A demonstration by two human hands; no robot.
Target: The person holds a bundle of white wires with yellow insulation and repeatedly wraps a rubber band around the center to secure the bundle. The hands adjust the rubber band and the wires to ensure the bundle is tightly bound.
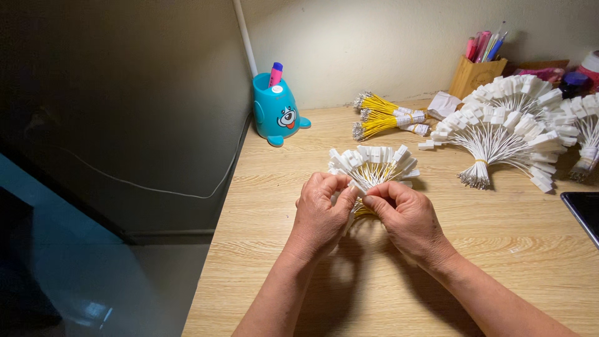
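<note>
On the desk (pixel 499 249), near its middle, both hands work one bundle (pixel 373 163) of yellow wires tipped with white tags. Left hand (pixel 319 215) is closed on the bundle's left side, thumb and fingers pinched over the tags there. Right hand (pixel 405 215) is closed on the wires from the right, thumb and forefinger pressed together at the point where the wires gather. The tags fan out above the knuckles; the lower ends of the wires are hidden between the two palms.

Toward the back wall stand two containers. A teal cup (pixel 276 109) shaped like a cartoon animal sits at the desk's left rear corner, with a pink and purple marker (pixel 274 73) sticking out of its top. A wooden holder (pixel 474 75) further right holds several pens (pixel 483 45), pink, blue and others, too crowded to count.

Between these lie yellow bundles (pixel 387 118), banded in white, flat on the desk. To the right, white bundles (pixel 505 125) spread in big fans, the outermost cut off by the right edge. Behind them are a dark jar and pink items, too cramped to make out. A dark flat slab (pixel 583 212), only its corner showing, lies at the right edge.
</note>
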